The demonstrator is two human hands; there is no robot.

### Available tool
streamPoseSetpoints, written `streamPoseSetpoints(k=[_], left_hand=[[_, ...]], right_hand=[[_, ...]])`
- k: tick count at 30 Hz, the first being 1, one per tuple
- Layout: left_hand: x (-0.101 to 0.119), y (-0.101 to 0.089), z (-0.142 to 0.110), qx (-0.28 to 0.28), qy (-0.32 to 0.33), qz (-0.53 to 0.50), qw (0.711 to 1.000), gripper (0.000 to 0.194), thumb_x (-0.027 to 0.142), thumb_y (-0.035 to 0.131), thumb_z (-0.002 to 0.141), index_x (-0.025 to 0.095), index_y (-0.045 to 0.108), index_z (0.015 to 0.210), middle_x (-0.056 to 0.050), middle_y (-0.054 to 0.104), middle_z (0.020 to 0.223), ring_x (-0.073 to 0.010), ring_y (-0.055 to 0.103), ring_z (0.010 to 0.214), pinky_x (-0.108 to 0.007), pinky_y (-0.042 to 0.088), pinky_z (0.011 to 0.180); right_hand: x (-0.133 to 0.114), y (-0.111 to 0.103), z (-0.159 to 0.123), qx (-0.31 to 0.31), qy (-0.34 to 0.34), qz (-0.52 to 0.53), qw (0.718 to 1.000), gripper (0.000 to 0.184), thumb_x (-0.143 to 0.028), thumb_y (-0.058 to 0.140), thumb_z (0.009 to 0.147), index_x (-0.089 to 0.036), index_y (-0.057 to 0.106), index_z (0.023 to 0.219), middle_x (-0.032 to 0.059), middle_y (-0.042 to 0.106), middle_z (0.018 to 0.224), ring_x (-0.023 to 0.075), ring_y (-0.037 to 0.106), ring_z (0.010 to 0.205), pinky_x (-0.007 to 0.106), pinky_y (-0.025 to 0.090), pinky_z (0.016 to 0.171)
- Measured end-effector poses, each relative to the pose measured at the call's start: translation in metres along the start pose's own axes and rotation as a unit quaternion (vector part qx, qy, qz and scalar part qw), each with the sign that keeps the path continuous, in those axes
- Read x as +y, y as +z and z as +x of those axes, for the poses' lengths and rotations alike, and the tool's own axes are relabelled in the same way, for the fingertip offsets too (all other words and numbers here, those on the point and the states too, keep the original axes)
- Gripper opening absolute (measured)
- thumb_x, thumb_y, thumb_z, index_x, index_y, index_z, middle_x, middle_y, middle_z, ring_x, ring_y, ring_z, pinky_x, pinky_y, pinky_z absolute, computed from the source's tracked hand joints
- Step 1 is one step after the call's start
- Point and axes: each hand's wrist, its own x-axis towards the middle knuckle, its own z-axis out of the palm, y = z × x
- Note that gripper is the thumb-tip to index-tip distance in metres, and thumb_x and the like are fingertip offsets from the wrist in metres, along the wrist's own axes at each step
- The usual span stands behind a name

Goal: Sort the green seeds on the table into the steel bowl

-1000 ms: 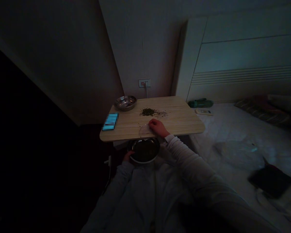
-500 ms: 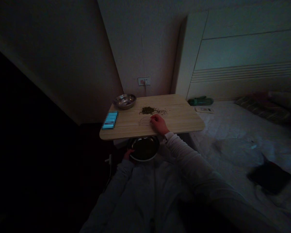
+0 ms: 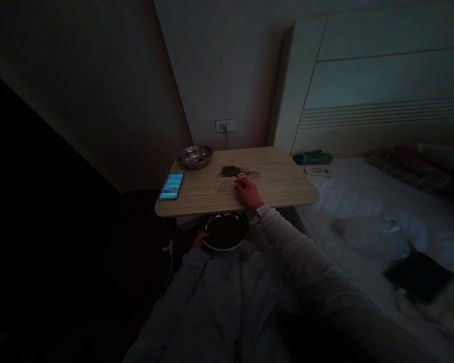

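Observation:
My right hand [image 3: 248,193] rests on the light wooden tabletop [image 3: 291,184] near its front edge, fingers curled together; anything inside them is hidden. Just beyond the fingertips lies a pile of small dark green grains [image 3: 230,171], with loose ones scattered to its right. A faint curved outline [image 3: 225,186] shows on the wood left of the fingers; I cannot make out what it is. Below the front edge, my left hand [image 3: 200,240] grips the left rim of a wide metal bowl [image 3: 227,247]. Its dark inside is too dim to read clearly.
A second metal bowl [image 3: 194,164] stands at the table's back left corner, with a lit phone [image 3: 171,186] in front of it. To the right, a bed [image 3: 325,201] holds a remote [image 3: 318,172], a green bottle [image 3: 313,158] and a dark flat object [image 3: 419,276].

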Motion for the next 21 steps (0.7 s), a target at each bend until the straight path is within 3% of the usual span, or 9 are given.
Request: streamPoseSetpoints(k=[8,14,21], left_hand=[[-0.002,-0.007,0.009,-0.049,-0.018,0.0,0.999,0.036,0.007,0.049,0.063,0.009,0.068,0.092,-0.007,0.069,0.055,-0.0261,0.069,0.07,-0.04,0.053,0.074],[-0.002,-0.008,0.012,-0.032,-0.012,-0.004,0.999,0.033,0.005,0.049,0.061,0.01,0.07,0.087,-0.005,0.067,0.051,-0.0238,0.068,0.064,-0.037,0.053,0.072],[0.001,0.002,-0.004,-0.01,-0.004,-0.014,1.0,0.035,0.001,0.047,0.06,0.011,0.071,0.083,-0.003,0.064,0.046,-0.022,0.067,0.061,-0.035,0.053,0.073]], right_hand=[[-0.001,-0.001,-0.001,-0.021,-0.006,0.009,1.0,0.021,-0.022,0.047,0.071,-0.019,0.062,0.085,-0.0002,0.06,0.071,0.0144,0.053,0.069,0.028,0.043,0.072],[0.0,-0.001,0.0,-0.05,-0.003,0.008,0.999,0.023,-0.022,0.048,0.074,-0.018,0.062,0.091,0.0014,0.062,0.076,0.0147,0.055,0.073,0.03,0.044,0.077],[-0.003,0.0,-0.002,-0.095,-0.027,-0.003,0.995,0.023,-0.022,0.049,0.079,-0.017,0.061,0.098,0.0043,0.066,0.086,0.0146,0.059,0.08,0.03,0.044,0.08]])
